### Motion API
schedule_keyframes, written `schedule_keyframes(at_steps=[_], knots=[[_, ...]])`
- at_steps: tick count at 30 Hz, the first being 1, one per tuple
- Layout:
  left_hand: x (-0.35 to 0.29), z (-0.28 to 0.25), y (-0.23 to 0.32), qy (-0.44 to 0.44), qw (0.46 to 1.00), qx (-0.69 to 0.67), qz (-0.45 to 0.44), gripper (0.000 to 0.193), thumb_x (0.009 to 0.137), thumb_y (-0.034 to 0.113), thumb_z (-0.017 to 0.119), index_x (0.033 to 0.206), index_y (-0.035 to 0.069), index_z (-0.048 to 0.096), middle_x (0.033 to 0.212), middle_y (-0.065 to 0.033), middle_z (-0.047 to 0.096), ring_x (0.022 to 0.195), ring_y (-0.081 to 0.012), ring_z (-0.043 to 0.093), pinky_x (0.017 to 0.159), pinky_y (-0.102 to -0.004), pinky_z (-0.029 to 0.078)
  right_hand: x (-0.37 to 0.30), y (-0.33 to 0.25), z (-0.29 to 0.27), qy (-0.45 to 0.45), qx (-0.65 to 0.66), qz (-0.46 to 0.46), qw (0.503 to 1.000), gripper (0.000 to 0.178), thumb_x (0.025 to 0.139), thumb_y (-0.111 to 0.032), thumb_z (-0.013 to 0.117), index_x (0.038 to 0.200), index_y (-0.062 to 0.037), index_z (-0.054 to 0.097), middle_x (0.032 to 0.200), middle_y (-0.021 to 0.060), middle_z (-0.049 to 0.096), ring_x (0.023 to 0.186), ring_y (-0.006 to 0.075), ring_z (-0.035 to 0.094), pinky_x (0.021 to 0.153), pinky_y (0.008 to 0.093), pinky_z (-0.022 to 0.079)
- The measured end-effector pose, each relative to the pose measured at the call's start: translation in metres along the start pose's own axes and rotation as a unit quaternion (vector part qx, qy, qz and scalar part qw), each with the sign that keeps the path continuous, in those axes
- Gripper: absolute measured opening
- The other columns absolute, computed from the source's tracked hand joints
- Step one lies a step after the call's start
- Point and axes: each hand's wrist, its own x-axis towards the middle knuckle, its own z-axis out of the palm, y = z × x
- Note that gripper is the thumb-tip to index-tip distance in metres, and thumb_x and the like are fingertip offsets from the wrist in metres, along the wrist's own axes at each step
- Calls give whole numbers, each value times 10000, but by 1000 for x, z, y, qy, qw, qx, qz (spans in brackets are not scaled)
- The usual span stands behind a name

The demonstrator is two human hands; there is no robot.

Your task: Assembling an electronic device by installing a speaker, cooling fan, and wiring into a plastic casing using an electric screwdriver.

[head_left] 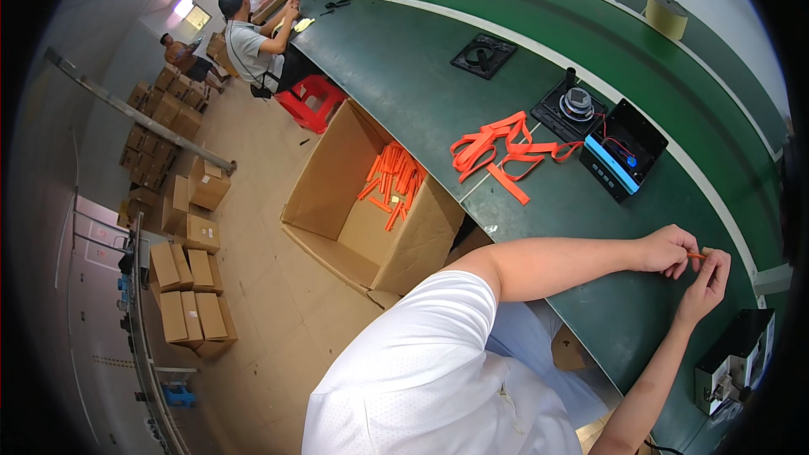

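Over the right end of the green worktable [590, 261], my left hand [667, 251] and my right hand [706, 282] meet. A short, narrow orange strip [696, 256] is pinched between the fingers of both. Most of that strip is hidden by the fingers. Further left on the table lies a loose, looped length of flat orange ribbon [510, 147]. Beside it sits an opened black case [628, 152] with a bright blue edge. Red wires join the case to a round speaker [576, 104] on a black panel.
A big open carton [333, 211] with many orange pieces [394, 181] stands against the table's near edge. Near my right forearm is a small black-and-metal machine [733, 366]. Another black panel [483, 56] lies farther along, where a co-worker [257, 42] sits. Stacked cartons [194, 299] line the floor.
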Motion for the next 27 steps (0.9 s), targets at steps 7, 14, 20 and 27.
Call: schedule_keyframes(at_steps=[7,14,20,27], knots=[[0,6,3,-27,999,-1,-29,370,827,-112,396,1081,-42,654,830,-156,733,533,-152,616,496,-262,480,-6,21,-6,42,42,71,996,243,1107,-182,505,988,6,603,958,26,597,881,110,531,829,250,442],[-4,5,14,-34,998,30,-31,411,822,-128,378,1129,-53,641,921,-181,749,548,-160,636,504,-267,488,-3,13,0,93,68,96,989,268,1117,-199,472,954,-6,562,926,35,573,851,110,520,802,252,437],[-6,6,16,-5,998,-11,-59,375,859,-88,411,1155,-37,636,894,-155,745,572,-147,633,509,-257,487,2,11,-8,124,118,142,975,253,1108,-204,488,947,-25,568,904,23,567,799,88,494,737,238,414],[-4,5,10,7,998,50,-48,243,1043,195,577,912,12,670,679,-31,642,532,-80,550,483,-231,433,-3,7,4,-21,140,127,982,187,1081,-138,539,963,-14,615,933,-2,579,786,66,487,704,217,399]])
